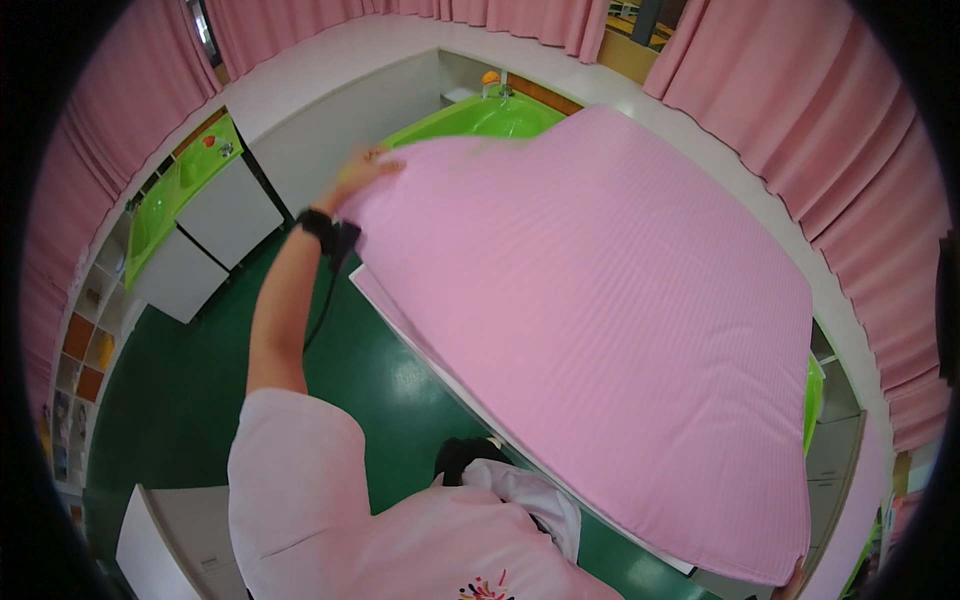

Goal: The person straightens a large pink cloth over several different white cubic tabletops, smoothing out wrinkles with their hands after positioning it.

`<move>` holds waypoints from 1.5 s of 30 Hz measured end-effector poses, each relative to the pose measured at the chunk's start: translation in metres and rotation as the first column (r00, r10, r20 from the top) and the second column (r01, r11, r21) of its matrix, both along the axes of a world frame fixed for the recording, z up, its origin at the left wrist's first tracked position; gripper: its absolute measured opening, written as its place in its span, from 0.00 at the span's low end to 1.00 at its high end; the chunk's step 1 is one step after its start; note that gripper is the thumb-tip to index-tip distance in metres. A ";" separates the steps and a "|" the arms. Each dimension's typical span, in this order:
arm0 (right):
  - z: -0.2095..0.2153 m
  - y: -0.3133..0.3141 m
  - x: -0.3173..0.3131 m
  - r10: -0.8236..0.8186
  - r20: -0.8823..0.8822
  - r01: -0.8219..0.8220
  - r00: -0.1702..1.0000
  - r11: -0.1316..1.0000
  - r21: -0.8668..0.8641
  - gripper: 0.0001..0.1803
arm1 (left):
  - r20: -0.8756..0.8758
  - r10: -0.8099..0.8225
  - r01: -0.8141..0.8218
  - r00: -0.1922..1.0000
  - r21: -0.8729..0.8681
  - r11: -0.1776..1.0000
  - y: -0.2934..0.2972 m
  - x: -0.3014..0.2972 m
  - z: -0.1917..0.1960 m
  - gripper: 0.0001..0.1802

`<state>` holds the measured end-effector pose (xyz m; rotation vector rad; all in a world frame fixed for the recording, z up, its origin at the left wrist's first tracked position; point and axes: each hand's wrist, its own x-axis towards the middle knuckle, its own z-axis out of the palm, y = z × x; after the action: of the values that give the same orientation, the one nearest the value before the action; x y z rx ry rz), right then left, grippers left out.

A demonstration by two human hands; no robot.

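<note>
A large pink ribbed sheet [600, 320] spreads over a white-edged table [440, 380] in front of me, its far side raised in a fold and hiding most of the tabletop. At its far left corner my left hand [362, 178] is closed on the cloth, slightly blurred; a black band with a cable circles that wrist. Down at the near right corner, only a sliver of my right hand [792, 582] shows, closed at the sheet's edge with most of its fingers hidden. Faint creases run across the sheet's right part.
Behind the sheet is a green sink [440, 122] with a tap. Another green sink unit [185, 190] on white cabinets stands at the left, beside cubby shelves [85, 350]. Pink curtains [800, 110] hang around the walls. A white cabinet [185, 540] is at lower left on the green floor.
</note>
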<state>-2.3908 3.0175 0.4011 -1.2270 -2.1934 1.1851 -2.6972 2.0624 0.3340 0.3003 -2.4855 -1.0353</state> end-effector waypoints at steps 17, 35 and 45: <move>-0.227 0.093 0.098 0.051 0.121 -0.027 0.991 0.981 -0.190 0.24 | 0.504 0.281 -0.307 0.817 -0.033 0.951 0.003 0.044 -0.207 0.48; -0.272 0.023 0.087 -0.207 0.533 0.075 0.820 0.963 0.259 0.38 | 0.718 0.370 0.058 0.589 -0.494 0.868 0.003 0.014 -0.209 0.45; -0.243 -0.001 0.105 0.086 0.387 -0.172 0.918 0.966 0.193 0.45 | 0.176 -0.149 0.211 0.973 -0.422 0.881 0.140 -0.078 -0.239 0.17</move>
<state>-2.2858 3.0166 0.1579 -1.3148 -2.6393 0.7614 -2.7751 2.2021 0.0945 -0.0030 -2.8276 -0.4980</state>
